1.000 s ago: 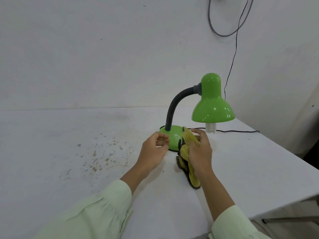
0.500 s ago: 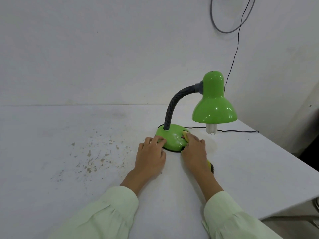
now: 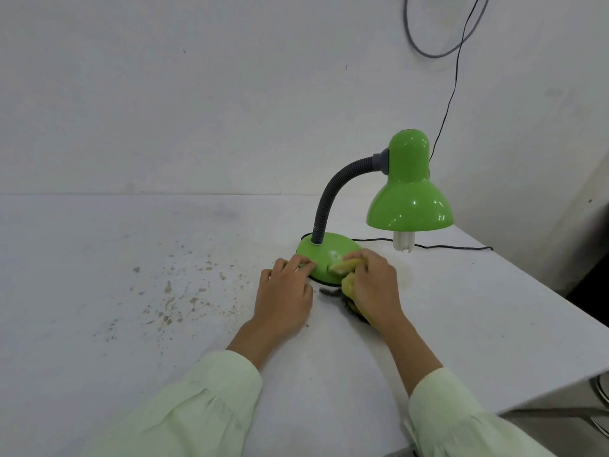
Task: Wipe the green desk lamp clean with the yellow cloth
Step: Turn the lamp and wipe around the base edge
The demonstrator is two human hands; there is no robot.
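The green desk lamp (image 3: 409, 189) stands right of centre on the white table (image 3: 131, 291), with a grey flexible neck and a round green base (image 3: 326, 250). My right hand (image 3: 374, 288) holds the yellow cloth (image 3: 342, 267) and presses it on the front right of the base. The cloth's dark-edged tail trails under my wrist. My left hand (image 3: 285, 291) lies flat on the table, fingertips touching the base's front left edge.
The lamp's black cord (image 3: 454, 247) runs right across the table and up the wall. Brown stains (image 3: 171, 298) speckle the table left of my hands. The table's right edge drops off near a chair (image 3: 601, 394).
My right hand brought the cloth down from beside the base onto it and is rubbing it leftward. My left hand flattened against the base's edge.
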